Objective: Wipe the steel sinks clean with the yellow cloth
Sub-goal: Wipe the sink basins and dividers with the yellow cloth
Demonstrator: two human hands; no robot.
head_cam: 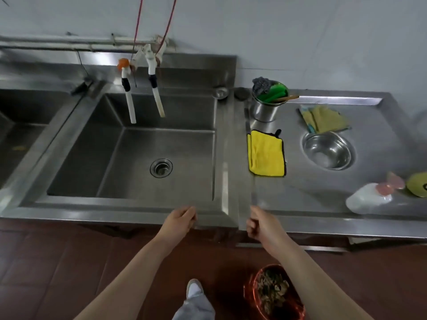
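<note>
Our left hand [179, 219] and right hand [260, 224] hang loosely curled, empty. The folded yellow cloth [266, 153], at one o'clock, looks soft and light; we'd pinch its near edge.

Pale tiled wall [300, 31] above a red-brown tiled floor [57, 262].

Stainless steel counter [323, 192] right of the sink: folded yellow microfibre cloth [266, 154] near its left edge, steel utensil pot [263, 110] behind the cloth, round steel bowl [328, 150] to the right. Olive-yellow folded rags [328, 118] behind the bowl. White pump bottle [367, 198] lies on its side near the front edge.
</note>
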